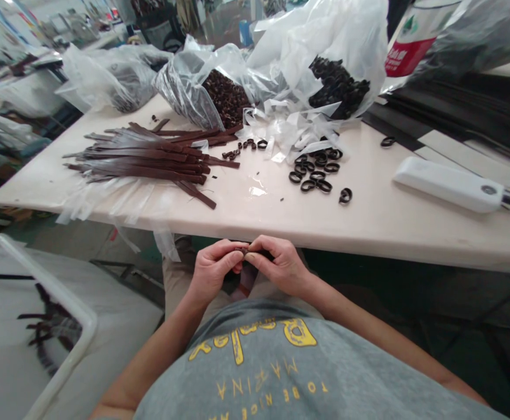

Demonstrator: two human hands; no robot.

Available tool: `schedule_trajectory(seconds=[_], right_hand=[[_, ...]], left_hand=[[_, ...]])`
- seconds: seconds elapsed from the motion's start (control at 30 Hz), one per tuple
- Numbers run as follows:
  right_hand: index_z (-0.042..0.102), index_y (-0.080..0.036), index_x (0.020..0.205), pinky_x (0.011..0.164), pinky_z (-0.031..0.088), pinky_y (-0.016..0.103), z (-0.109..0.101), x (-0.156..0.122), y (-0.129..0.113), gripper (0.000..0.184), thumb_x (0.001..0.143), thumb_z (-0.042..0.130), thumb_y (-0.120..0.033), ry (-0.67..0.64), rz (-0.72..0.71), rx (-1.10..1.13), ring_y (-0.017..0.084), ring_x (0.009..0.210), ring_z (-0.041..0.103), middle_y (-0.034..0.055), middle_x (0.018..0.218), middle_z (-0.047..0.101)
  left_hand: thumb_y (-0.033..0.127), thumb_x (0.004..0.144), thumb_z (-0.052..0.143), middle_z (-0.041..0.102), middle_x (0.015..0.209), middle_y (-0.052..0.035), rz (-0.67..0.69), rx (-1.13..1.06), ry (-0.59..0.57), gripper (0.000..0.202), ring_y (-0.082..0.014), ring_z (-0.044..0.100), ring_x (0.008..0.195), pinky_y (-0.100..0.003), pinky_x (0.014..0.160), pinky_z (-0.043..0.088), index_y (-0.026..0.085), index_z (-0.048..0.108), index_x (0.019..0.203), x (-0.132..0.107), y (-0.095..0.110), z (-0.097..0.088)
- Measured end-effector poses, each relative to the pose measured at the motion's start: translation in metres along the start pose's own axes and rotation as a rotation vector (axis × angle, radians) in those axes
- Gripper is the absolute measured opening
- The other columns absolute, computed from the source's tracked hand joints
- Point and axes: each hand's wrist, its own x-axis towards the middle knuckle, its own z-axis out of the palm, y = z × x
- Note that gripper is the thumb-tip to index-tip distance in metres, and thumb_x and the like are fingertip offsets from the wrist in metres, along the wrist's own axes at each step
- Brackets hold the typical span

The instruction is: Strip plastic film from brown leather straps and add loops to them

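Note:
My left hand [212,267] and my right hand [280,263] meet just below the table's front edge, above my lap. Thumbs and forefingers of both pinch a small dark brown piece [243,251], mostly covered by the fingertips, so its exact kind is unclear. Beyond them on the table, several black loops [318,175] lie loose in a cluster. To the left is a bundle of dark brown straps [145,154]. A few small brown pieces [231,154] rest between the bundle and the loops.
Along the back of the table [369,233] stand a plastic bag of small brown pieces [185,87] and one of black pieces [276,52]. White strips [290,128] lie in front. A white device with a cord [450,184] is at right, a white bin [86,318] at lower left.

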Motion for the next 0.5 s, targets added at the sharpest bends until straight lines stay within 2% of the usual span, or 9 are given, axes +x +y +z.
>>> schedule_trajectory(seconds=[0.13, 0.27, 0.37, 0.5], right_hand=[[0.065, -0.018, 0.102, 0.070, 0.046, 0.026, -0.002, -0.005, 0.006, 0.016, 0.095, 0.056, -0.028, -0.127, -0.068, -0.269, 0.017, 0.081, 0.067, 0.0054, 0.094, 0.073], [0.063, -0.016, 0.090, 0.059, 0.036, 0.027, 0.001, -0.012, 0.012, 0.023, 0.098, 0.052, -0.035, -0.186, -0.058, -0.551, 0.018, 0.069, 0.065, 0.0068, 0.082, 0.072], [0.061, -0.016, 0.086, 0.056, 0.029, 0.027, 0.006, -0.014, 0.013, 0.024, 0.100, 0.050, -0.033, -0.242, -0.046, -0.603, 0.017, 0.065, 0.063, 0.0056, 0.077, 0.071], [0.059, -0.017, 0.083, 0.054, 0.025, 0.027, 0.005, -0.014, 0.013, 0.026, 0.101, 0.048, -0.032, -0.301, -0.022, -0.558, 0.015, 0.059, 0.057, 0.0025, 0.071, 0.067]], left_hand=[[0.032, 0.077, 0.075, 0.063, 0.063, 0.0011, 0.010, 0.025, 0.032, 0.018, -0.0078, 0.054, 0.052, -0.019, 0.051, 0.043, 0.019, 0.080, 0.089, 0.000, -0.001, -0.010], [0.033, 0.077, 0.075, 0.063, 0.061, 0.0008, -0.012, 0.068, 0.067, 0.019, -0.0083, 0.054, 0.051, -0.019, 0.050, 0.043, 0.018, 0.080, 0.088, -0.001, 0.001, -0.014], [0.032, 0.077, 0.075, 0.064, 0.061, 0.0005, -0.023, 0.096, 0.072, 0.018, -0.0083, 0.053, 0.051, -0.019, 0.050, 0.044, 0.019, 0.080, 0.086, -0.003, 0.002, -0.013], [0.032, 0.076, 0.076, 0.063, 0.060, 0.0005, -0.036, 0.097, 0.069, 0.018, -0.0085, 0.053, 0.051, -0.020, 0.050, 0.043, 0.019, 0.080, 0.087, -0.004, 0.002, -0.015]])
